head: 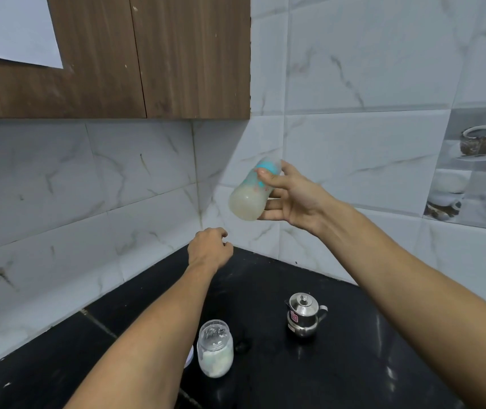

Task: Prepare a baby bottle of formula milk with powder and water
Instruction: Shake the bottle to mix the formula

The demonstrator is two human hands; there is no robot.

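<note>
My right hand [292, 199] holds a baby bottle [250, 196] raised in the air in front of the tiled corner. The bottle is blurred and tilted, with pale milky liquid in its lower part and a blue band near the top under my thumb. My left hand [210, 249] hangs below and to the left of the bottle, fingers curled, holding nothing that I can see. On the black counter stand a glass jar [215, 349] with white powder in it and a small steel kettle [305, 314] with its lid on.
The black counter [339, 364] runs into a corner of white marbled tiles. A wooden wall cabinet [147, 54] hangs above on the left. A small dark object [241, 346] lies beside the jar, and a white lid edge [190, 357] shows behind my left forearm.
</note>
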